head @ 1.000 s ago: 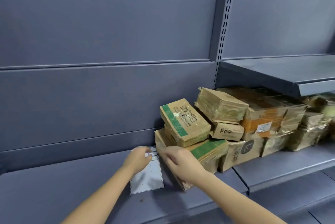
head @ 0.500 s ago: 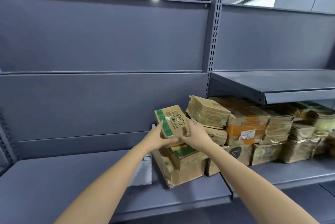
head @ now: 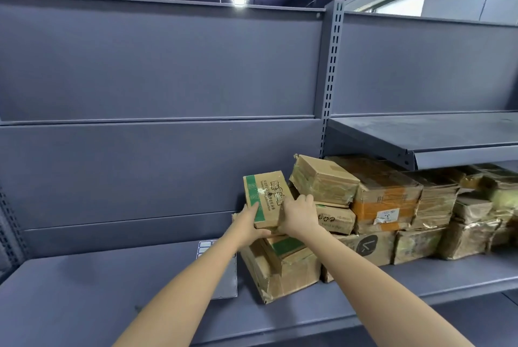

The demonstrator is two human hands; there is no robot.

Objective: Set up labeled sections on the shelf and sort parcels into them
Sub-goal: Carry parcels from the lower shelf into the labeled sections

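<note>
Both hands are on one parcel. The left hand (head: pixel 251 227) grips the near left corner of the green-striped parcel (head: pixel 265 198), fingers laid up along its green band. The right hand (head: pixel 298 216) clasps the near right edge, fingers curled onto the printed top face. The parcel sits tilted between the two hands, on top of a battered carton (head: pixel 283 268) just below them; whether it has cleared that carton I cannot tell. The two-handed hold appears chosen because the parcel lies askew on a loose heap, and a hand on each side steadies it as it comes away. To the right of the right hand, the pile of parcels (head: pixel 386 200) runs along the shelf (head: pixel 84 290) beneath an upper shelf board (head: pixel 420 133), several of them leaning. Under the left forearm, just left of the battered carton, a label sheet (head: pixel 228 282) lies flat on the shelf, presumably kept within reach for marking sections. Judgement: sorting is at an early stage, and the leaning box (head: pixel 325 178) just beyond the right hand may slip once its neighbour goes
</note>
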